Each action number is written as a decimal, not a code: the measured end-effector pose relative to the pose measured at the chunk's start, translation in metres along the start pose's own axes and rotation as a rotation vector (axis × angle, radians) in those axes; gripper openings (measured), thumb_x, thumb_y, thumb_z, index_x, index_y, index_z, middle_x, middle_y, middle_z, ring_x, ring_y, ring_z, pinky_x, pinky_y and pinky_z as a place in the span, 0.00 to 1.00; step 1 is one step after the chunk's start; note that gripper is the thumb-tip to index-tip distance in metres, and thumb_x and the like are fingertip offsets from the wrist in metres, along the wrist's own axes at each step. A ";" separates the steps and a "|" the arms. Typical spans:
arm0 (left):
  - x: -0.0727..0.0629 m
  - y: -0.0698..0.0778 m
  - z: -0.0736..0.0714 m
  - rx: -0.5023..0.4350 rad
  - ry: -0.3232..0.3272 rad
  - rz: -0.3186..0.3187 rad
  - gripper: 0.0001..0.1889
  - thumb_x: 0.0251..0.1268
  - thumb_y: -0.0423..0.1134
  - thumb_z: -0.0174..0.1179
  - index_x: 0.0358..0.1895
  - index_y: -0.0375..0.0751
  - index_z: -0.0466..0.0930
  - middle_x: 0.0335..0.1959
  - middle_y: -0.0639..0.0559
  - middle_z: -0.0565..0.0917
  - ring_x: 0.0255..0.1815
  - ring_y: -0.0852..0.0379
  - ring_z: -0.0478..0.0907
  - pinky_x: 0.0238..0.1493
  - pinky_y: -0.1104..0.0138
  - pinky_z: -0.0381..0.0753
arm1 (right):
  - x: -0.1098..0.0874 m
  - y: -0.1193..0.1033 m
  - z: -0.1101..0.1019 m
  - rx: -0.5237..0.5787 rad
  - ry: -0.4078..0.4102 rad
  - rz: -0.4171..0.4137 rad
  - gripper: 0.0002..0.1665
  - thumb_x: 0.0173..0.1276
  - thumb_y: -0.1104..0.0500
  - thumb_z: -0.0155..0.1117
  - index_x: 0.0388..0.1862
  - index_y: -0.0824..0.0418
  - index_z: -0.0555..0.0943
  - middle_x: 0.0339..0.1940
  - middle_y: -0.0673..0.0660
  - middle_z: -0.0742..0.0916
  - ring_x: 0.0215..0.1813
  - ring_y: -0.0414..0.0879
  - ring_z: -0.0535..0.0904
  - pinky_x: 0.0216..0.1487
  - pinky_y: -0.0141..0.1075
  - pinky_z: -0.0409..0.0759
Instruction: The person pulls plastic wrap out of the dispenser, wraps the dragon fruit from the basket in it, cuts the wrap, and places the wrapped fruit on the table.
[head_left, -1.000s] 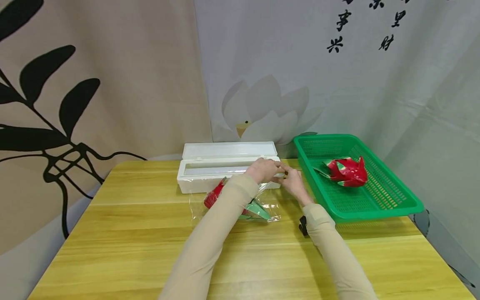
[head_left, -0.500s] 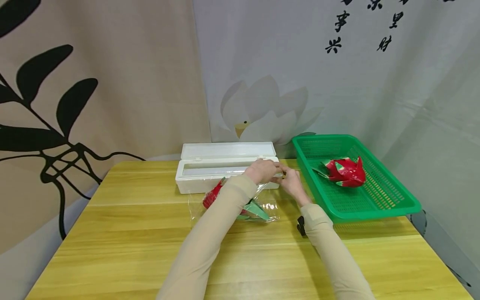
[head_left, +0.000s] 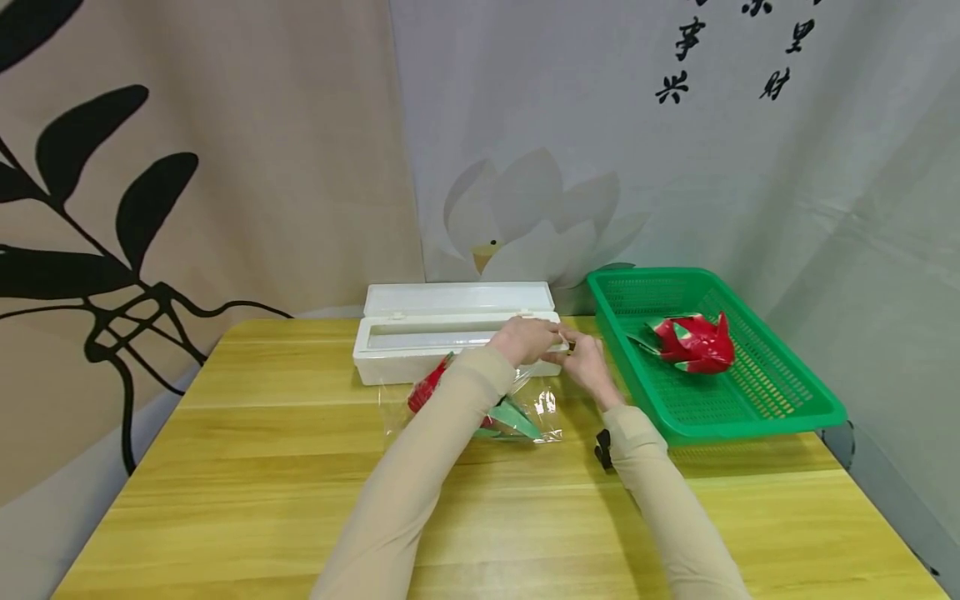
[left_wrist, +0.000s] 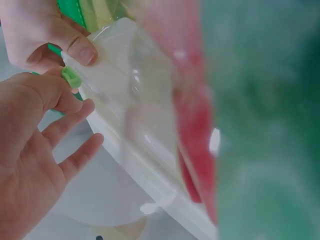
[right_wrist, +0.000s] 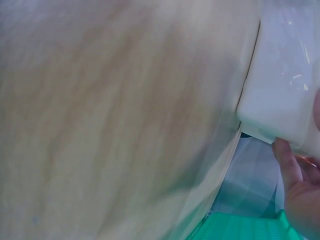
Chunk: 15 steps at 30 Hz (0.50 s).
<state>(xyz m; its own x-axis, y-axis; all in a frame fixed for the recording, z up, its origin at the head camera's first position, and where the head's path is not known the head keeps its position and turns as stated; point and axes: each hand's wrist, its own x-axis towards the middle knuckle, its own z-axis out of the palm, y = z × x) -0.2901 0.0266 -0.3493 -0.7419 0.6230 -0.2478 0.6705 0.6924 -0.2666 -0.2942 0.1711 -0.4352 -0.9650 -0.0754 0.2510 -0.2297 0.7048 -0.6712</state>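
A white cling film dispenser box (head_left: 397, 367) lies at the back of the table with its lid (head_left: 459, 298) raised. My left hand (left_wrist: 40, 145) is at its right end, pinching a small green slider (left_wrist: 71, 77) with thumb and index finger while other fingers stretch out. My right hand (head_left: 588, 367) grips the box's right end, its thumb on the top corner in the left wrist view. Clear film (head_left: 543, 408) spreads from the box's front over a red and green dragon fruit (head_left: 426, 390), partly hidden by my left sleeve.
To the right stands a green plastic basket (head_left: 750, 432) holding another red dragon fruit (head_left: 701, 343). A printed cloth (head_left: 525, 108) hangs right behind the wooden table (head_left: 247, 467).
Both hands stay at the box's right end with only small finger shifts. The box, film, fruit and basket keep their places.
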 end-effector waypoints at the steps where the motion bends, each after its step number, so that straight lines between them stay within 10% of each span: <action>1: 0.000 0.000 0.000 -0.005 0.000 0.002 0.27 0.68 0.35 0.54 0.68 0.58 0.65 0.75 0.60 0.59 0.73 0.57 0.62 0.70 0.53 0.67 | 0.000 0.000 0.000 0.000 0.001 0.002 0.39 0.54 0.54 0.75 0.64 0.63 0.73 0.60 0.63 0.80 0.61 0.58 0.77 0.61 0.49 0.75; 15: -0.003 -0.006 -0.002 -0.067 0.000 0.013 0.21 0.72 0.36 0.48 0.64 0.59 0.71 0.70 0.60 0.67 0.68 0.55 0.69 0.63 0.58 0.75 | -0.001 -0.002 -0.002 -0.017 0.013 0.020 0.42 0.52 0.54 0.76 0.65 0.64 0.71 0.61 0.64 0.79 0.59 0.58 0.79 0.57 0.47 0.78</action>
<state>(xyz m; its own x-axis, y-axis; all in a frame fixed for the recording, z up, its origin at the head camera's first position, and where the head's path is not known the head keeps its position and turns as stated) -0.2920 0.0219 -0.3449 -0.7330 0.6323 -0.2507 0.6783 0.7068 -0.2008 -0.2925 0.1713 -0.4332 -0.9675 -0.0521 0.2474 -0.2085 0.7182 -0.6638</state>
